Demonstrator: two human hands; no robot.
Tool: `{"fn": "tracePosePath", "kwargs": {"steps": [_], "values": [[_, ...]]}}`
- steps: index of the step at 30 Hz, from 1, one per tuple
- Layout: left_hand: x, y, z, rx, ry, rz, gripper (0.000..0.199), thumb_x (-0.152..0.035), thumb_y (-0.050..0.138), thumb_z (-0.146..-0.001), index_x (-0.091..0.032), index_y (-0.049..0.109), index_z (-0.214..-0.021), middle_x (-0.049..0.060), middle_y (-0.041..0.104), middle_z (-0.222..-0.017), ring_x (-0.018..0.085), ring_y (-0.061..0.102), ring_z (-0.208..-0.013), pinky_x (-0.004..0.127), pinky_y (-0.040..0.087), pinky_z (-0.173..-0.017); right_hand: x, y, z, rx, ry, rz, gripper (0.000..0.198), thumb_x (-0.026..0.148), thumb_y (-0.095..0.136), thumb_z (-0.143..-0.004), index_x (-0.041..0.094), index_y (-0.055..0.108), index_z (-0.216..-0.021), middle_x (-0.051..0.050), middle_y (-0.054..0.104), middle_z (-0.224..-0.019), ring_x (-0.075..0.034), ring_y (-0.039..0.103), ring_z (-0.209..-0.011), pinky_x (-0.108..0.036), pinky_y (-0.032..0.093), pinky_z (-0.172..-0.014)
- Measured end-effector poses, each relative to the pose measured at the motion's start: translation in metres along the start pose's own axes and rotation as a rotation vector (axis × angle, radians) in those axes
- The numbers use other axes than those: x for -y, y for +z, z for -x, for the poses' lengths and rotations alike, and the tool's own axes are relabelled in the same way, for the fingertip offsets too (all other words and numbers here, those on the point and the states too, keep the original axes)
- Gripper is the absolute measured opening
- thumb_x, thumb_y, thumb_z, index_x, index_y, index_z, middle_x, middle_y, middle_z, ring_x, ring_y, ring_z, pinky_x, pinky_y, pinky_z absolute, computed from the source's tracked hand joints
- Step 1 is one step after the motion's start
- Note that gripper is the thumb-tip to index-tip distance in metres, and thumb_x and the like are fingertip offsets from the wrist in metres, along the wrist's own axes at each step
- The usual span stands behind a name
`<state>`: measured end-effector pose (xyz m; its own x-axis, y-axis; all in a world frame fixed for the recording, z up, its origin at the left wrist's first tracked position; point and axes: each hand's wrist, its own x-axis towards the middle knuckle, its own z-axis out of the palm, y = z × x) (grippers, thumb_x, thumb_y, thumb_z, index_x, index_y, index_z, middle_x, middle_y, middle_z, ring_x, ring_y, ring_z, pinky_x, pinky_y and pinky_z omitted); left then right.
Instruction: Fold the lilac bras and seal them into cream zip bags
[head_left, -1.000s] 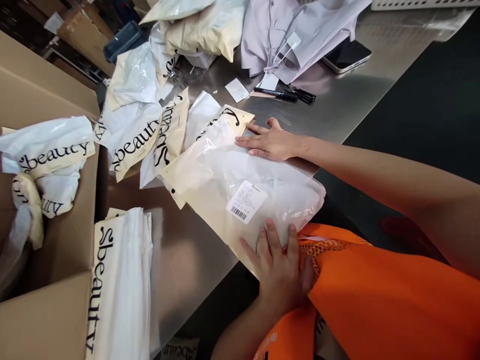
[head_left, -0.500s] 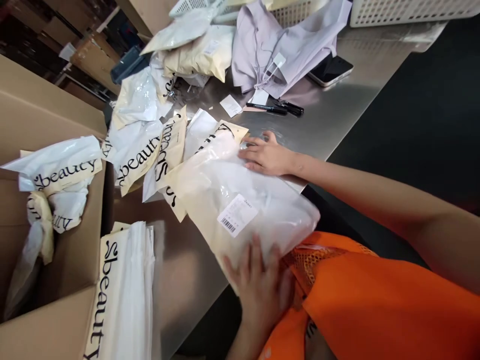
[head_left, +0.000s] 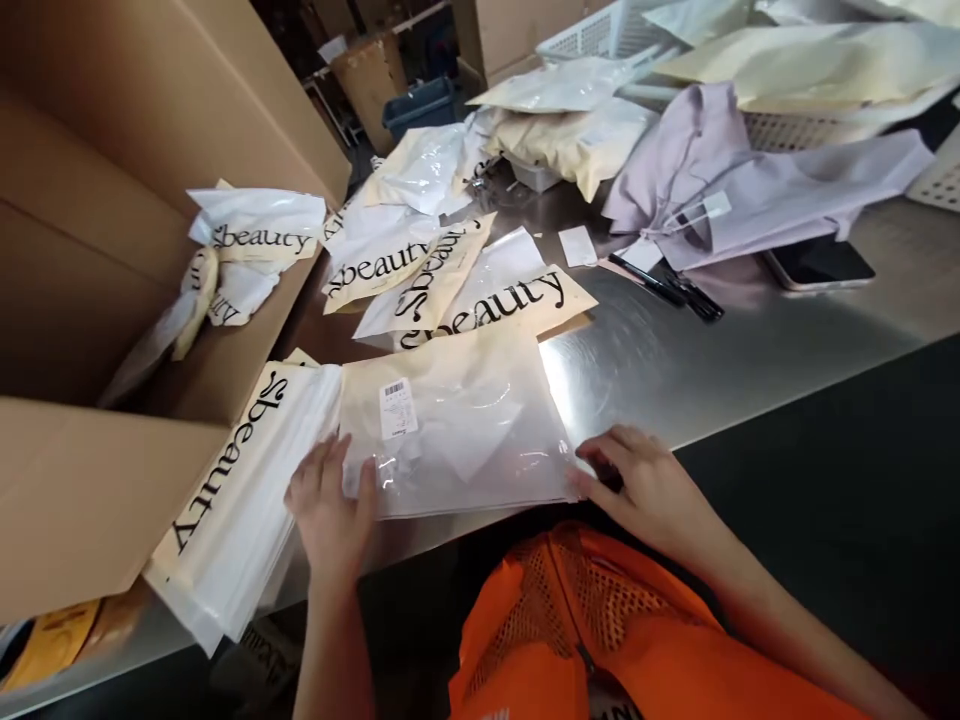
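A clear plastic bag (head_left: 480, 430) lies flat at the table's near edge, with a white barcode label (head_left: 397, 408) on its upper left and something pale inside. My left hand (head_left: 330, 500) rests at the bag's left edge, fingers spread and thumb on the plastic. At the lower right corner, my right hand (head_left: 645, 485) has its thumb and curled fingers closed on the bag's edge. Left of the bag is a stack of white mailer bags (head_left: 240, 480) printed "Sbeauty". Another printed mailer (head_left: 502, 310) lies just beyond its far edge.
A large open cardboard box (head_left: 90, 480) on the left holds several mailers. More mailers (head_left: 397, 255) are piled towards the back. Lilac garment (head_left: 720, 190), pens (head_left: 660, 285), a white card (head_left: 577, 246) and a phone (head_left: 821, 265) lie on the metal table (head_left: 675, 370). Baskets (head_left: 802, 130) stand behind.
The clear bag has turned and now lies flat, squared to the near edge. My left hand moved to its left side, my right hand to its near right corner. The view has swung round.
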<state>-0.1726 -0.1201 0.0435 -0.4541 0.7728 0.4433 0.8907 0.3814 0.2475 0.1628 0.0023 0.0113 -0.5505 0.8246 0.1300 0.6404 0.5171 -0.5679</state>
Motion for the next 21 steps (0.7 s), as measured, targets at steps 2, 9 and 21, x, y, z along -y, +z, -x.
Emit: {"fn": "tracePosePath", "kwargs": {"steps": [2, 9, 21], "values": [[-0.035, -0.005, 0.031, 0.020, -0.086, 0.300, 0.037, -0.051, 0.056, -0.088, -0.018, 0.068, -0.077, 0.011, 0.070, -0.082, 0.026, 0.064, -0.083, 0.041, 0.049, -0.081, 0.006, -0.002, 0.006, 0.148, 0.021, -0.141, 0.036, 0.049, 0.044, -0.097, 0.022, 0.064, -0.085, -0.007, 0.065, -0.080, -0.024, 0.061, -0.072, -0.035, 0.044, -0.067], [-0.161, 0.049, 0.115, 1.134, -0.740, 1.483, 0.072, -0.091, 0.056, -0.055, -0.019, 0.054, -0.061, -0.001, 0.049, -0.044, 0.011, 0.040, -0.032, 0.025, 0.027, -0.033, 0.029, 0.017, 0.028, 0.246, 0.295, -0.741, 0.036, 0.057, 0.047, -0.092, 0.025, 0.049, -0.077, 0.001, 0.054, -0.060, -0.019, 0.053, -0.054, -0.031, 0.045, -0.052], [-0.168, 0.054, 0.101, 0.434, -0.864, 1.598, 0.050, -0.057, 0.064, -0.061, -0.020, 0.043, -0.035, -0.001, 0.036, -0.030, 0.007, 0.030, -0.027, 0.023, 0.016, -0.033, 0.047, 0.016, 0.029, 0.216, 0.195, -0.866, 0.059, 0.079, 0.053, -0.070, 0.024, 0.042, -0.051, 0.000, 0.036, -0.046, -0.018, 0.037, -0.039, -0.032, 0.034, -0.037]]}}
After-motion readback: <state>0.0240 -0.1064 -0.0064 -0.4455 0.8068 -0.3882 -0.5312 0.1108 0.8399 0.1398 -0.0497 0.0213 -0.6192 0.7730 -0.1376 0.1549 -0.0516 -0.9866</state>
